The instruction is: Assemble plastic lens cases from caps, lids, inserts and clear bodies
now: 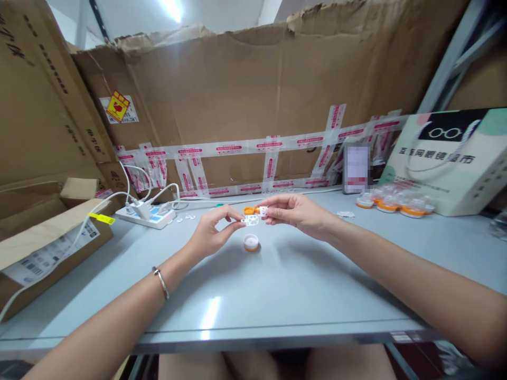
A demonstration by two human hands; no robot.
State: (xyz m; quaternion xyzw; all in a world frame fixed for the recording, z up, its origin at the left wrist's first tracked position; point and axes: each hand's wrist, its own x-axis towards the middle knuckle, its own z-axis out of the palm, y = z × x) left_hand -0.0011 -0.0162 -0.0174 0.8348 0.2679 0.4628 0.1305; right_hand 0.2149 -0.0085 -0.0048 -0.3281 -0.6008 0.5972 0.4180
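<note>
Above the middle of the table, my left hand (216, 229) pinches a small white plastic piece with cut-outs (252, 220) between thumb and fingertips. Close to it on the right, my right hand (295, 211) is closed on a smaller white piece with holes (263, 210). Whether the two pieces are joined cannot be made out. Just below the hands, a round white cup with an orange base (251, 243) stands on the table. Small orange round parts (249, 210) show behind the pieces, partly covered by them.
A power strip (146, 215) with white cables and several small white bits lies left, beside an opened carton (51, 253). At right are a white flat piece (346, 214), a phone (357, 168), clear-topped orange-and-white containers (412, 210) and a paper bag (439, 158). Large cardboard (237, 95) closes off the back.
</note>
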